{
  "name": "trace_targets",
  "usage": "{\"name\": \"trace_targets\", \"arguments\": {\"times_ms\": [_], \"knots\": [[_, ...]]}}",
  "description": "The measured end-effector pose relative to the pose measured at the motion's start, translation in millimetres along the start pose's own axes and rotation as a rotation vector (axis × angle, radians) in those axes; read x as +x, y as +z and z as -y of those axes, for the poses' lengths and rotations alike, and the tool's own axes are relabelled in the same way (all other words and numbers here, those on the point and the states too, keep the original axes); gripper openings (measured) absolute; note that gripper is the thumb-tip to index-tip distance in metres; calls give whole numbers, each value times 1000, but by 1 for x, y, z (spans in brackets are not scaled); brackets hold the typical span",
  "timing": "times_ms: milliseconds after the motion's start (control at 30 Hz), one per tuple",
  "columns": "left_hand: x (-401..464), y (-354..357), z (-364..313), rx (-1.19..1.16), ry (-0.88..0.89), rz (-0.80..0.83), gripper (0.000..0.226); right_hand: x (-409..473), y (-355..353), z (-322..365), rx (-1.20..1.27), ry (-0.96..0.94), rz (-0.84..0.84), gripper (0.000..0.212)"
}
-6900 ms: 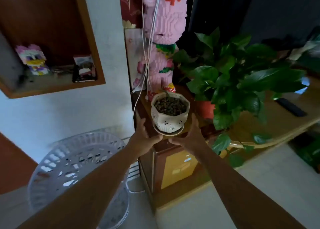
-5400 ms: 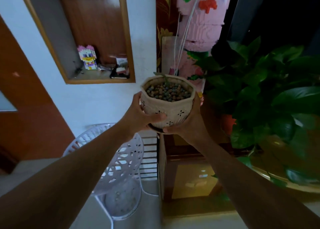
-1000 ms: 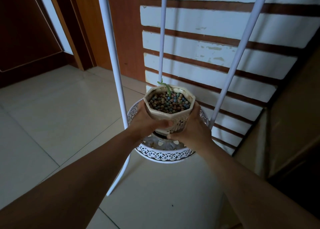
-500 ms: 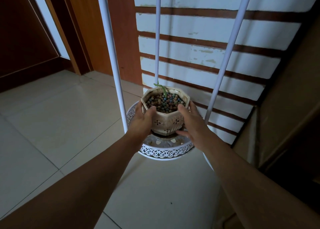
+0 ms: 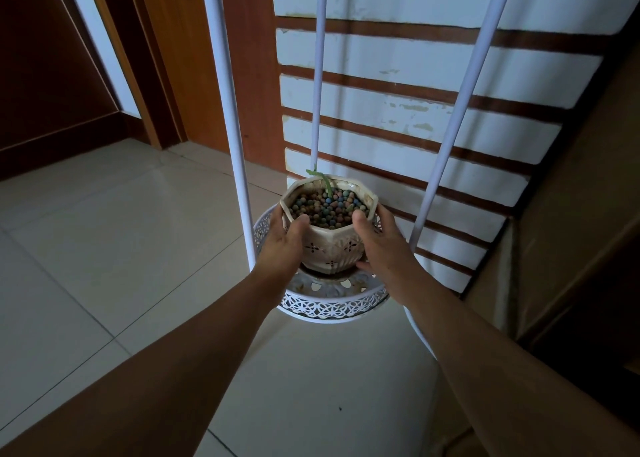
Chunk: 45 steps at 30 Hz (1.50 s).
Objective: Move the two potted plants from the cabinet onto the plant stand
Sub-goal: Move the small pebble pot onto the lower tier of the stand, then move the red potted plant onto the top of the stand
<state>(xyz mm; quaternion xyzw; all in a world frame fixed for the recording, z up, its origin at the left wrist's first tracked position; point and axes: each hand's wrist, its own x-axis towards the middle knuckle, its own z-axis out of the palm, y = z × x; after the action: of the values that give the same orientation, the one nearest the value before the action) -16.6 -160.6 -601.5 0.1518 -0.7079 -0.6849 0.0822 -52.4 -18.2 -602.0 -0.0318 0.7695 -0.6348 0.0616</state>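
Observation:
A cream, eight-sided pot filled with coloured clay pebbles and one thin green sprout stands on its saucer in the white lattice tray of the plant stand, low near the floor. My left hand cups the pot's left side with the thumb at the rim. On the opposite side my right hand wraps around it, its fingers partly hidden behind the pot. The second potted plant and the cabinet top are out of view.
Three white poles of the stand rise around the tray, the left pole close to my left wrist. A white wall with brown stripes is behind, a wooden cabinet side on the right, a door frame and tiled floor on the left.
I carried the pot from the cabinet down to the stand's low tray. Over the last second it came down onto the tray, and my thumbs moved up to the rim.

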Motion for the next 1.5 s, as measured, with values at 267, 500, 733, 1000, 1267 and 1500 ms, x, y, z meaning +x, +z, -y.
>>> {"name": "trace_targets", "arguments": {"times_ms": [267,500,733,1000,1267,1500], "knots": [[-18,8,-10,76,75,16,55,-8,1,11,-175,88,-3,66],[-56,2,-57,117,1,86,60,-50,-17,52,-157,199,-24,76],[-114,-2,-132,262,-202,187,70,-112,-38,127,-170,340,-31,82],[-170,-10,-250,305,-363,242,71,-168,-60,244,-234,410,-81,77],[-210,-24,-370,367,-418,322,70,-224,-90,366,-153,457,-166,77],[-239,-25,-481,371,-360,413,69,-256,-118,474,-117,363,-208,74]]}}
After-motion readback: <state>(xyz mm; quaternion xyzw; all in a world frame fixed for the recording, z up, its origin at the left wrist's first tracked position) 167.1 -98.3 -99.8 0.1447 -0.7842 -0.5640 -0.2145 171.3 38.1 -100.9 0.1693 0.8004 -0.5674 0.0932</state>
